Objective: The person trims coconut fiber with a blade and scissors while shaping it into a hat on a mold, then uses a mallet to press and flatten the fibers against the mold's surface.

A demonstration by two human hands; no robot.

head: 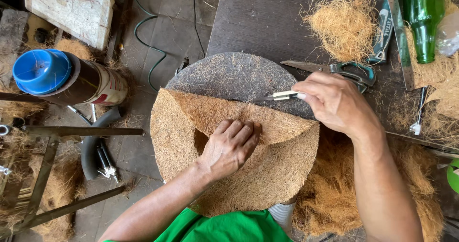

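Left hand (230, 144) flat, fingers released, on fibrous round mat (267, 175); right hand (334, 101) fingers grasping slim metal tool (279, 96).

A round fibre mat (267, 175) lies folded over a round board (239, 75), which overhangs the near left corner of the worktable (258, 17). The left hand (229, 146) rests flat on the mat's folded flap, near its middle. The right hand (334, 101) sits at the board's right edge, holding a small tool (279, 96) that points left across the fold. Scissors (334, 70) lie on the table just behind that hand. A loose fibre clump (344, 22) lies behind the scissors, a bottle (423, 17) towards the far right corner. On the floor left of the table stands a capped cylinder (71, 79).
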